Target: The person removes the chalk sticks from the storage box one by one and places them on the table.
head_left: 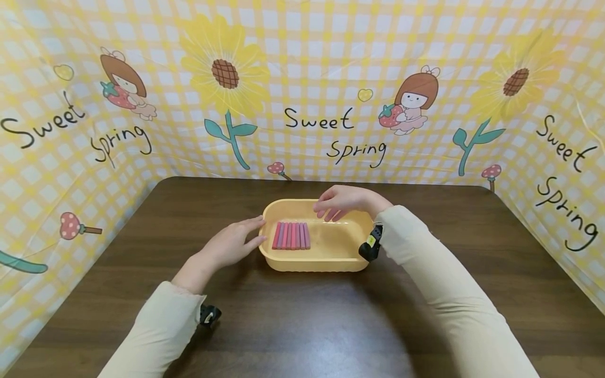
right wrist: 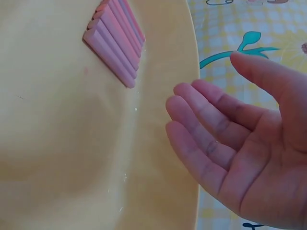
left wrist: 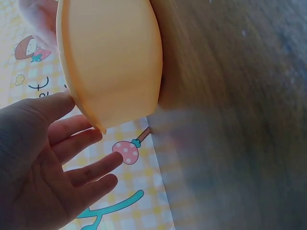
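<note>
A yellow plastic basin (head_left: 331, 252) stands on the table. Inside, at its left end, several pink and purple sticks (head_left: 291, 236) that look like chalk lie side by side in a row. My left hand (head_left: 231, 242) touches the basin's left rim, thumb and fingers spread; in the left wrist view, its thumb tip meets the rim (left wrist: 76, 98) while the lower fingers stay loose. Over the far rim, right of the sticks, hovers my right hand (head_left: 345, 201). Nothing is between its loosely bent fingers (right wrist: 196, 148) in the right wrist view.
A dark brown wooden table (head_left: 293, 325) carries the basin. Behind and at both sides hangs a yellow checked cloth (head_left: 302, 68) printed with sunflowers and "Sweet Spring". Each wrist wears a black camera mount, the right one (head_left: 371, 244) close over the basin's right end.
</note>
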A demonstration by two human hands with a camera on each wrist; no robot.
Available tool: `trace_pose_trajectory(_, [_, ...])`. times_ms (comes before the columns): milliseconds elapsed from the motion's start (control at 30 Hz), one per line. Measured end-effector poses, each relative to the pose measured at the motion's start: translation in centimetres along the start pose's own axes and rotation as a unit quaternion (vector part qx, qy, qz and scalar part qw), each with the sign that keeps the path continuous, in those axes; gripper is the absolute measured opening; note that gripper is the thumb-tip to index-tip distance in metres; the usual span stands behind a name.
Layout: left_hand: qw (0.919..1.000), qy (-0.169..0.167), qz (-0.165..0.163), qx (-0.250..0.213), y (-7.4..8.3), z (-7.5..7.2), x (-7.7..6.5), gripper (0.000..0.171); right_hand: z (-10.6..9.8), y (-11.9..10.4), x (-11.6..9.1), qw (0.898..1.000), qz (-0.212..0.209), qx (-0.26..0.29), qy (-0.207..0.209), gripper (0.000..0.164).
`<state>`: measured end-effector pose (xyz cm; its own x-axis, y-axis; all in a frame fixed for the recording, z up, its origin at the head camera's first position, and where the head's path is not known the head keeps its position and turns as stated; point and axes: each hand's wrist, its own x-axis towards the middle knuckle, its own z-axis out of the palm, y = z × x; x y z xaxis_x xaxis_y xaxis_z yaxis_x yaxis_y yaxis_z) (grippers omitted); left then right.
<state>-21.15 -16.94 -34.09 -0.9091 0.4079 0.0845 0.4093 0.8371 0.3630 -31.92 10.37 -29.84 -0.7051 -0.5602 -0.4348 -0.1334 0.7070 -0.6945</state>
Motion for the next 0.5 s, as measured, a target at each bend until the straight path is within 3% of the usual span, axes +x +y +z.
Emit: trace_pose_trajectory(500, [0.9999, -0.002, -0.001, -0.01, 0.0, 0.0, 0.2, 0.048, -0.1, 0.2, 2.0, 0.999, 0.019, 0.014, -0.047, 0.041])
